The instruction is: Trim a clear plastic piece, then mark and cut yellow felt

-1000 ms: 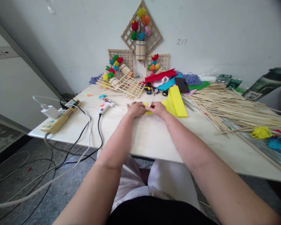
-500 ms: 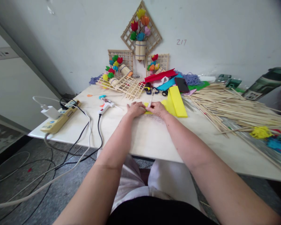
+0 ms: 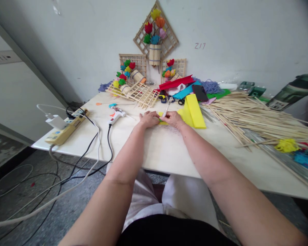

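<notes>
My left hand (image 3: 149,119) lies flat on the table with its fingers over the left edge of the yellow crepe paper (image 3: 194,112). A small green bit shows at its fingertips, too small to name. Close beside it, my right hand (image 3: 174,119) is closed round a slim whitish pen (image 3: 167,108), which leans with its upper end pointing away from me. The pen's tip is hidden by the fingers. To the right, the paper runs out from under my right hand into a folded, raised part.
A white glue gun (image 3: 116,117) and a power strip (image 3: 66,128) with cables are at left. Behind stand bamboo lattices (image 3: 146,94) with paper flowers. Scissors (image 3: 164,99), a dark phone (image 3: 199,93) and red paper (image 3: 176,83) lie beyond my hands; bamboo sticks (image 3: 251,112) spread at right.
The pen's upper end has shifted slightly to the right. Both hands stay at nearly the same spot on the yellow crepe paper.
</notes>
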Tool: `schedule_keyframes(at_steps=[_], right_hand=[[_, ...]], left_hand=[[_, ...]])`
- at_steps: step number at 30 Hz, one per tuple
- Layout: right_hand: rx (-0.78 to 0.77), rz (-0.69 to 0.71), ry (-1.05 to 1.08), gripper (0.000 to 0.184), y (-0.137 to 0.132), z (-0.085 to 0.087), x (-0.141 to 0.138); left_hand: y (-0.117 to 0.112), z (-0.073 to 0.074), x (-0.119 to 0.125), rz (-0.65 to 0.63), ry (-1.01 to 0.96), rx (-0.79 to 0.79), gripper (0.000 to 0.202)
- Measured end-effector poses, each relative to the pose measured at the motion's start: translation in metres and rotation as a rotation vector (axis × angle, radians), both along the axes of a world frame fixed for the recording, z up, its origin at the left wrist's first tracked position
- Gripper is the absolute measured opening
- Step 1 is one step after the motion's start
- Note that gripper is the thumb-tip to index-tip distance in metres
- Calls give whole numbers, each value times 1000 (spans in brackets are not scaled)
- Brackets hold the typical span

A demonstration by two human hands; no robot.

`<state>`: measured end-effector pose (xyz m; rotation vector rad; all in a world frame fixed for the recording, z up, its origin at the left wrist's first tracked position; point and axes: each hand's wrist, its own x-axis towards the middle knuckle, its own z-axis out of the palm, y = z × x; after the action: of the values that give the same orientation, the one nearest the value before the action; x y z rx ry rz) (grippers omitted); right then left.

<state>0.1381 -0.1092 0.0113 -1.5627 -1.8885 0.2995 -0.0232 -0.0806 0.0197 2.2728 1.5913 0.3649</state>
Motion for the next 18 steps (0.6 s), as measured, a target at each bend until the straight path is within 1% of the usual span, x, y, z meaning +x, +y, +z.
schedule_keyframes(at_steps=[4, 10, 14, 18], right_hand=[[-9, 2, 8, 28, 0, 1, 0], [-28, -8, 22, 28, -1, 1, -2], [-32, -11, 24, 30, -1, 2, -3], [-29, -17, 7, 30, -2, 2, -3]], left_hand=[[-5, 7, -2, -32, 25, -50, 39], [-11, 15, -2, -56, 51, -77, 43], [-11, 17, -3, -77, 65, -88, 46], [-9, 15, -4, -82, 63, -77, 43]])
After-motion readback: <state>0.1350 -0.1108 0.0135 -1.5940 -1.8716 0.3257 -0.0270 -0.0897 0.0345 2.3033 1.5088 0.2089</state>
